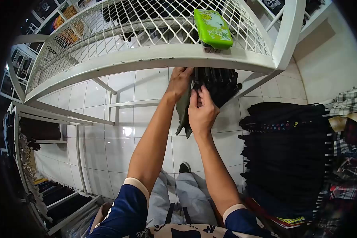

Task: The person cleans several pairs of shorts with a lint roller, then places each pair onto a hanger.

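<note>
Below the front rim of a white mesh rack point(158, 61), a row of black garments point(216, 81) hangs with an olive-green garment point(182, 113) at its left end. My left hand point(181, 81) is closed on the upper part of the olive-green garment, its fingertips partly hidden by the fabric and the rim. Just lower and to the right, my right hand point(202, 111) has thumb and fingers pinched together at the edge of a black garment. Which layer it grips is hard to make out.
A bright green patterned box point(213, 29) rests on the rack's front edge. At right is a large stack of dark folded clothes point(285, 158) beside plaid clothes point(351, 158). A lower white rack point(79, 158) with dark clothes stands at left. White tiles cover the floor.
</note>
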Available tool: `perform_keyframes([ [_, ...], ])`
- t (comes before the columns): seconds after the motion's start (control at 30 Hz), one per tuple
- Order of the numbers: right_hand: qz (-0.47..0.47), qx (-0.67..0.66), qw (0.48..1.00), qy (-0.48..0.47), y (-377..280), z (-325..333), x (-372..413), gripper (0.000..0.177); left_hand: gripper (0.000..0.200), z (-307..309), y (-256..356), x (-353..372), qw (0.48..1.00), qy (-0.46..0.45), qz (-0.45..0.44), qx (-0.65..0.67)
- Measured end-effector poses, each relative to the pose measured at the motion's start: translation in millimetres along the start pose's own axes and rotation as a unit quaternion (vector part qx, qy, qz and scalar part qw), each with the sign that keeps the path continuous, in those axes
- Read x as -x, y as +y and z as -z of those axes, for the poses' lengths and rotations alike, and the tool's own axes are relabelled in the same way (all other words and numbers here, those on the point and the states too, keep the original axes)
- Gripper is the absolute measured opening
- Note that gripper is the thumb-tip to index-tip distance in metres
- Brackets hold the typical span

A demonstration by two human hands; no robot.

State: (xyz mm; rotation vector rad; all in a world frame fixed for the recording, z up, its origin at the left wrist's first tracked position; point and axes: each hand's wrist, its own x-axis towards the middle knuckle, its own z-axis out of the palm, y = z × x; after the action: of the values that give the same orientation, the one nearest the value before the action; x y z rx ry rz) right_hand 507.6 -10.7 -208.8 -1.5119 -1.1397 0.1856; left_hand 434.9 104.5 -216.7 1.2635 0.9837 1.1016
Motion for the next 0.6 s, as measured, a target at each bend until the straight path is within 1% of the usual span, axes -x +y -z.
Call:
perform_keyframes([
  [0.03, 0.0, 0.0, 1.0, 0.0, 4, 1, -1, 0.03, 0.03, -7, -6, -4, 1.0, -0.006, -0.011, 0.02],
  [0.1, -0.03, -0.03, 0.999, 0.009, 14, 2, 0, 0.028, 0.028, -17, -11, -8, 0.999, -0.01, -0.022, 0.043],
  [0.17, -0.021, -0.024, 0.999, 0.01, 14, 2, -2, 0.027, 0.028, -23, -5, -4, 0.999, 0.006, -0.024, 0.022],
  [0.2, -0.023, -0.029, 0.999, 0.009, 15, 1, -2, 0.027, 0.032, -25, -17, -9, 0.998, 0.047, -0.052, 0.003],
  [0.23, -0.029, -0.032, 0.999, 0.004, 13, 2, -1, 0.028, 0.034, -21, 0, -2, 0.998, 0.032, -0.014, -0.043],
  [0.3, -0.021, -0.012, 1.0, 0.002, 9, 5, -1, 0.026, 0.039, -17, 5, -1, 0.998, 0.021, -0.048, -0.034],
  [0.37, 0.007, -0.04, 0.999, 0.019, 9, 4, 0, 0.025, 0.043, -12, -8, -8, 0.999, 0.018, -0.043, 0.006],
  [0.4, 0.002, -0.074, 0.997, 0.033, 13, 0, 1, 0.024, 0.044, -14, -8, -7, 0.999, 0.015, -0.03, 0.03],
  [0.43, 0.002, -0.075, 0.997, 0.032, 16, 0, 2, 0.024, 0.044, -15, -10, -5, 0.999, 0.017, -0.03, 0.028],
  [0.5, 0.012, -0.067, 0.997, 0.029, 20, 2, 0, 0.023, 0.045, -19, -7, -5, 0.994, 0.027, -0.103, 0.006],
  [0.53, 0.018, -0.058, 0.998, 0.029, 20, 3, -1, 0.022, 0.045, -22, -7, -4, 0.996, 0.021, -0.072, 0.051],
  [0.6, 0.012, -0.067, 0.997, 0.028, 22, 3, -2, 0.022, 0.045, -31, -8, -5, 0.994, 0.035, -0.087, 0.047],
])
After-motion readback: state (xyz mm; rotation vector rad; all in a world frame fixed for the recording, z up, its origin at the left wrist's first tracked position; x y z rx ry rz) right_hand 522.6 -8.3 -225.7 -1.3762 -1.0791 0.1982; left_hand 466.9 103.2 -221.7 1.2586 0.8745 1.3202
